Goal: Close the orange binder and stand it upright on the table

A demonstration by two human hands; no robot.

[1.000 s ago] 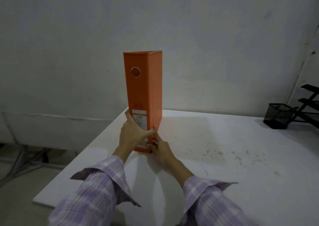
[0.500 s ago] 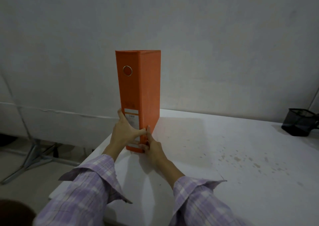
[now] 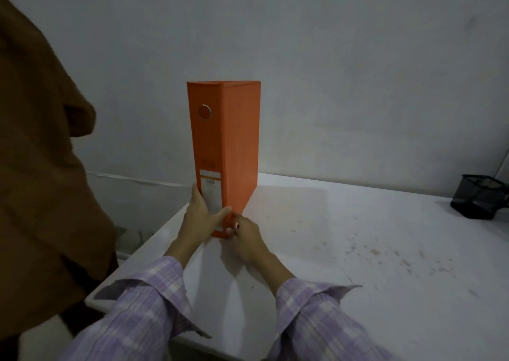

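The orange binder (image 3: 224, 145) stands upright and closed on the white table (image 3: 344, 250), near its left edge, spine toward me with a metal ring hole near the top and a white label low down. My left hand (image 3: 199, 217) wraps the bottom of the spine from the left, thumb across the front. My right hand (image 3: 245, 238) presses the lower right corner of the binder with its fingertips.
A person in a brown garment (image 3: 41, 167) stands close at the left, beside the table's corner. A black mesh pen holder (image 3: 480, 200) sits at the far right by the grey wall. The tabletop on the right is stained.
The view has shifted and a person in brown has come into sight on the left. The binder stays upright with both hands at its base.
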